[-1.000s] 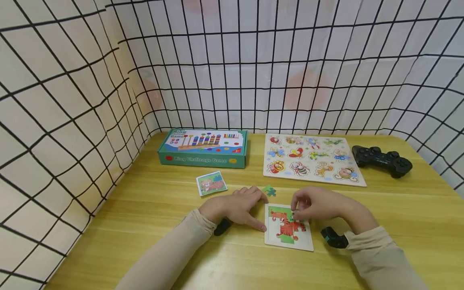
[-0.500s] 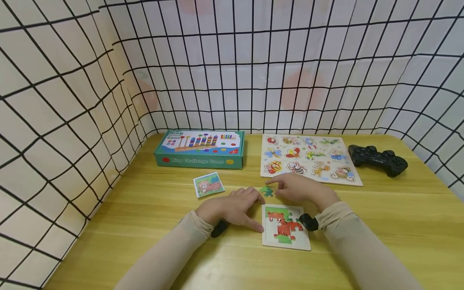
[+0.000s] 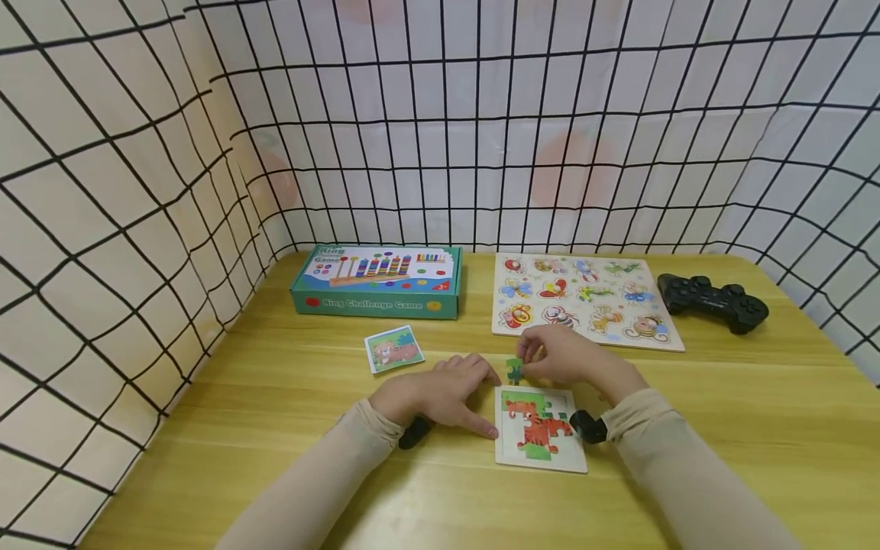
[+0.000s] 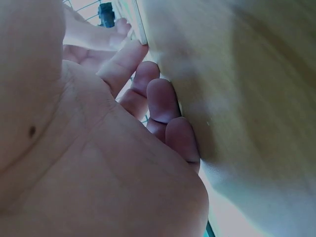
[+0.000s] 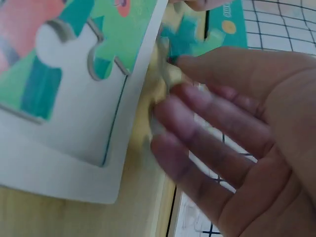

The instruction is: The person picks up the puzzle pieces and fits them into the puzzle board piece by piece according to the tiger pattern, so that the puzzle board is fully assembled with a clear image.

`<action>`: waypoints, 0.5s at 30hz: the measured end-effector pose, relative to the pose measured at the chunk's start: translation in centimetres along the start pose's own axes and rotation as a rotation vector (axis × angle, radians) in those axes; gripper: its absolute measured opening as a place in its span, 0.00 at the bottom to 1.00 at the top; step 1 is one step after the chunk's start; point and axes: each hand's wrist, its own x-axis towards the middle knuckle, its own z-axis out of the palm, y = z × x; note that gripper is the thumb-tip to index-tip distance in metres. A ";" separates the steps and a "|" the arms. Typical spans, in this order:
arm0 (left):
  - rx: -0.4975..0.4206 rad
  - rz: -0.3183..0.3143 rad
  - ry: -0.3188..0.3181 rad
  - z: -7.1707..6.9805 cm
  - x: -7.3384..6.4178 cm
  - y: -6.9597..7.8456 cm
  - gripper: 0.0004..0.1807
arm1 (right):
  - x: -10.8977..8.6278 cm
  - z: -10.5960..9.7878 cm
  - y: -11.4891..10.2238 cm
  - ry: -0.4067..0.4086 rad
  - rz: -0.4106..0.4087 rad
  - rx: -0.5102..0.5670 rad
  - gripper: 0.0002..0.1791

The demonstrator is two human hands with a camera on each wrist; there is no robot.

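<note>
My right hand [image 3: 560,355] pinches a green jigsaw piece [image 3: 514,371] between thumb and fingers, just beyond the puzzle tray. In the right wrist view the same piece [image 5: 183,37] is blurred at the thumb tip. My left hand [image 3: 450,393] lies with relaxed fingers on the table, its thumb touching the left edge of the puzzle tray [image 3: 543,465]. The tray holds joined pieces of a red tiger picture on green, with bare spots showing. A bare corner recess [image 5: 81,123] is visible up close. In the left wrist view, the left fingertips [image 4: 163,98] rest on the wood.
A tiger picture card [image 3: 395,350] lies left of the hands. Behind it stands a green game box [image 3: 376,305]. A wooden insect puzzle board [image 3: 543,289] and a black game controller [image 3: 713,302] are at the back right. Black-lined white walls [image 3: 447,153] enclose the table.
My right hand has moved from over the tray to the loose green piece beyond it, and now pinches and has turned that piece. My left hand stays at the tray's edge.
</note>
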 end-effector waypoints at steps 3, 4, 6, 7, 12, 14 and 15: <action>0.001 -0.010 0.001 -0.1 -0.1 -0.1 0.39 | -0.5 -0.1 0.4 0.037 -0.022 0.080 0.05; 0.001 -0.011 0.001 -0.1 -0.1 -0.1 0.39 | -0.7 -0.2 0.5 0.047 -0.028 0.106 0.05; 0.002 -0.013 0.001 -0.1 -0.2 0.0 0.39 | -1.3 -0.4 0.9 0.075 -0.029 0.149 0.06; 0.002 -0.013 0.000 -0.1 -0.2 0.0 0.39 | -1.6 -0.5 1.1 0.082 -0.025 0.168 0.07; 0.002 -0.014 -0.003 0.0 -0.1 0.1 0.38 | -3.5 -1.4 2.1 0.045 -0.040 0.225 0.09; 0.002 -0.013 -0.004 0.0 -0.1 0.1 0.38 | -4.1 -1.7 2.4 -0.007 -0.043 0.247 0.09; 0.002 -0.011 -0.005 0.1 0.0 0.1 0.39 | -4.4 -1.8 2.4 -0.037 -0.040 0.257 0.09</action>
